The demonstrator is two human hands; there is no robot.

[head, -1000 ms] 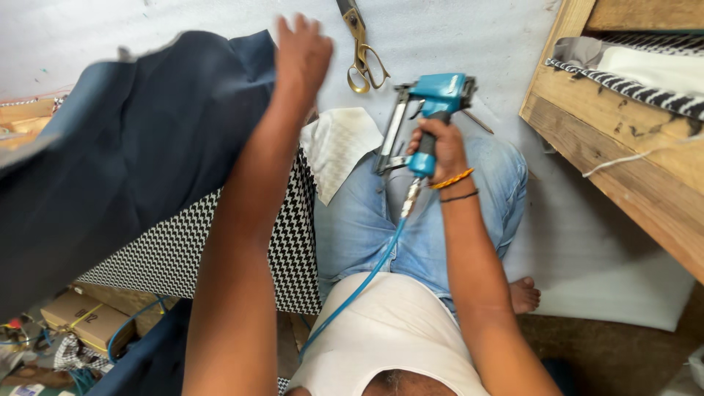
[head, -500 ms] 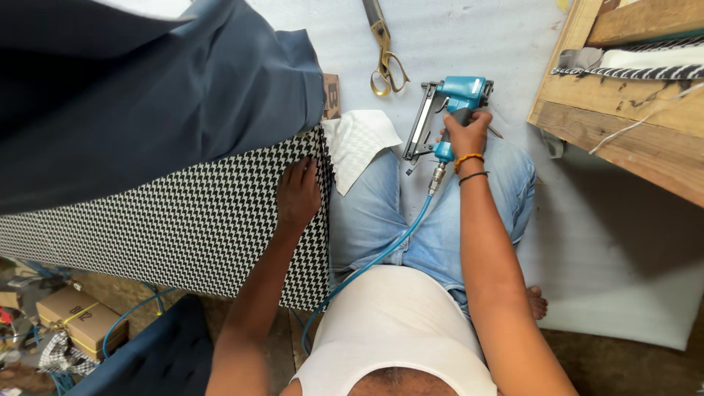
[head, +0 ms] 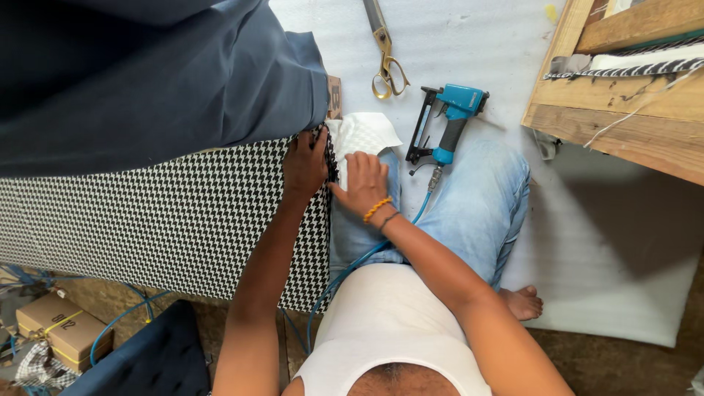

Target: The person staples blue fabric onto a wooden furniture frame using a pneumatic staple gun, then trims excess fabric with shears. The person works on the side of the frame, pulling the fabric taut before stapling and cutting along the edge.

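**Both hands at the edge of the checked panel**

The left hand lies palm down on the right edge of the checked panel, a black-and-white houndstooth surface that fills the left of the view. Its fingers curl over the panel's far right corner, pressing there rather than closed round anything.

Just to the right, the right hand rests flat on a white fabric flap that hangs off the panel's corner onto the person's lap. Its fingers are stretched out and released, holding the flap down, not gripping it. The thumb points left toward the panel edge, almost touching the left hand. An orange bead band and a dark band sit on the right wrist.

A dark blue cloth is draped over the far part of the panel and covers the far left of the scene.

The blue stapler lies on its own near the right knee, right of the white flap and apart from both hands. Its blue hose runs from the handle back toward the person, over the jeans.

Farther away, scissors with brass handles lie on the white foam sheet that covers the floor. A wooden frame with striped fabric on it stands at the far right. At the near left sit a cardboard box and a dark tufted cushion.
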